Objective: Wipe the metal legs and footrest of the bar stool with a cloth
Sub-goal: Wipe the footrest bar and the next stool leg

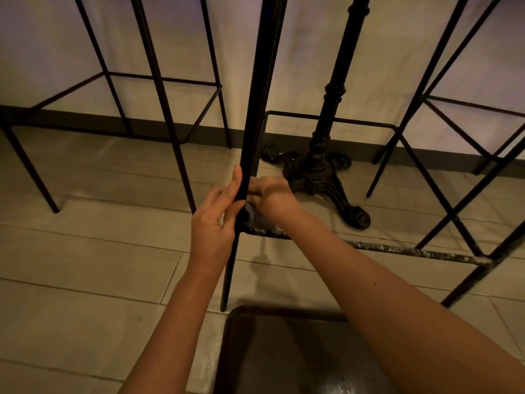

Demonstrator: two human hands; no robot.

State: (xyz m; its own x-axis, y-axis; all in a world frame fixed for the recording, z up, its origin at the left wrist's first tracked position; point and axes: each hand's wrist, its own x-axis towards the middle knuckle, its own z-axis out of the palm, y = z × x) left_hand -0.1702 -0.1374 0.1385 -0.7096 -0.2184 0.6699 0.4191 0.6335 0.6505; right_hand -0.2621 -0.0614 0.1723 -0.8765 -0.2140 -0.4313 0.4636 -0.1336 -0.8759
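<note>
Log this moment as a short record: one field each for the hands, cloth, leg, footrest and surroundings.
left hand: grips the leg
right hand: holds the cloth at the leg
cloth: pale, mostly hidden by the hands
leg: black metal, slanted
footrest: worn, speckled bar joining the leg
table base: ornate, behind the stool
floor: pale tiles

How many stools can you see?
3, seats unseen: one stool in the middle that the hands hold, one stool at left, one stool at right. More may be hidden outside the picture.
</note>
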